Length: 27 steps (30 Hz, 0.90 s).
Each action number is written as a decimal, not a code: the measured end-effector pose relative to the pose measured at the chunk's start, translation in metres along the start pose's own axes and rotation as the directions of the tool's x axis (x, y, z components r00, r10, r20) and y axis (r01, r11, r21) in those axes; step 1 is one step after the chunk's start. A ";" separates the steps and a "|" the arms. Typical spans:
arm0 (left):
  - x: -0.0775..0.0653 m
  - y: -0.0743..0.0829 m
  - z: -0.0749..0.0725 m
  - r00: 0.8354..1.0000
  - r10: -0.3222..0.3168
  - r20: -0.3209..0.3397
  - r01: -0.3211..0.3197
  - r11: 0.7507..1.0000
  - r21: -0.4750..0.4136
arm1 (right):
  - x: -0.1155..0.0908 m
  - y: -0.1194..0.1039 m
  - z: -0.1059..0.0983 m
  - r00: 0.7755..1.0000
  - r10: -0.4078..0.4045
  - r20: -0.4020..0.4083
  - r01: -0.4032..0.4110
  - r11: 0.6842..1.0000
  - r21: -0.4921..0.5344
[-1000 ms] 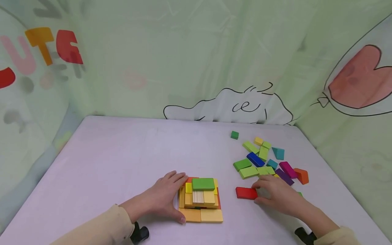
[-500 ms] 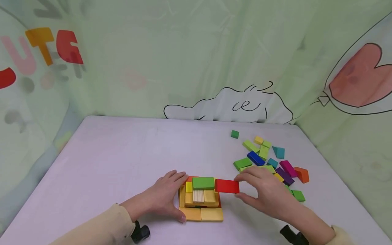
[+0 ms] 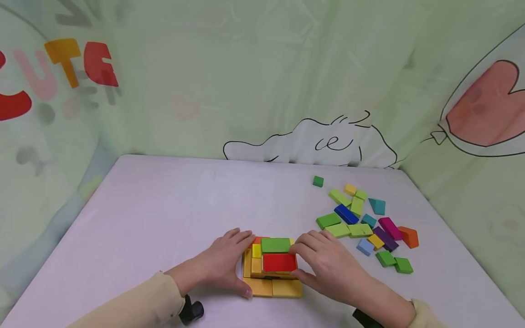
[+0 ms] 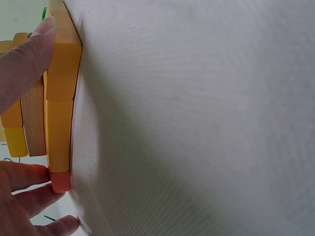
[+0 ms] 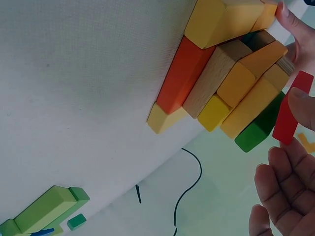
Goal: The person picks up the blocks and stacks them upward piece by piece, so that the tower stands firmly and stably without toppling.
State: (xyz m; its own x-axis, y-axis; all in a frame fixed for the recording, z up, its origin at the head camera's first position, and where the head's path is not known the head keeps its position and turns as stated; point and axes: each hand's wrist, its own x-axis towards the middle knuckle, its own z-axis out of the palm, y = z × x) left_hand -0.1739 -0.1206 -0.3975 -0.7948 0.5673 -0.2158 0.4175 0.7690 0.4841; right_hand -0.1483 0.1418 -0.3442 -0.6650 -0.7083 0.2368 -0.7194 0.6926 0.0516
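A stepped stack of wooden blocks stands on the table; its front base is a row of orange and pale yellow blocks (image 3: 287, 288). My left hand (image 3: 221, 264) rests against its left side. The left thumb (image 4: 29, 61) touches a front orange block (image 4: 64, 71), and a fingertip reaches a red-orange block (image 4: 60, 182) at the back corner. My right hand (image 3: 332, 269) pinches a red block (image 3: 280, 263) between thumb and fingers, at the top of the stack. Just behind it lies a green block (image 3: 275, 245). In the right wrist view the red block is tilted beside the green one.
Loose blocks lie spread over the table's right side, among them a dark blue block (image 3: 346, 214), a magenta block (image 3: 390, 228) and a teal triangle (image 3: 377, 206). A small green cube (image 3: 318, 181) sits farther back. A printed fabric curtain (image 3: 262, 82) stands behind the table.
My right hand has lifted the red block off the table and carried it left over the stack, in front of the green block. My left hand stays at the stack.
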 end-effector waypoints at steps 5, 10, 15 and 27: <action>0.000 0.001 -0.001 1.000 -0.003 0.001 0.003 1.000 0.001 | 0.001 0.000 -0.001 1.000 0.012 0.012 -0.012 1.000 0.005; -0.001 0.001 -0.002 1.000 -0.002 0.000 0.002 1.000 -0.001 | 0.002 0.000 -0.001 0.999 0.020 0.031 -0.020 1.000 0.018; -0.001 0.001 -0.002 1.000 0.006 -0.005 -0.006 1.000 -0.002 | 0.003 0.000 0.000 0.999 0.021 0.041 -0.022 0.999 0.026; 0.000 0.001 -0.002 1.000 0.010 -0.001 -0.010 1.000 0.008 | 0.003 0.000 0.001 0.996 0.064 0.066 -0.068 0.996 0.049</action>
State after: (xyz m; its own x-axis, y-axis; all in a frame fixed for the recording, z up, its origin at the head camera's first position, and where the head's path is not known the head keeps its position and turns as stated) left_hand -0.1740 -0.1209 -0.3956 -0.7909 0.5747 -0.2102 0.4289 0.7656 0.4795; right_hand -0.1506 0.1398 -0.3443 -0.7218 -0.6697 0.1747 -0.6818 0.7315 -0.0125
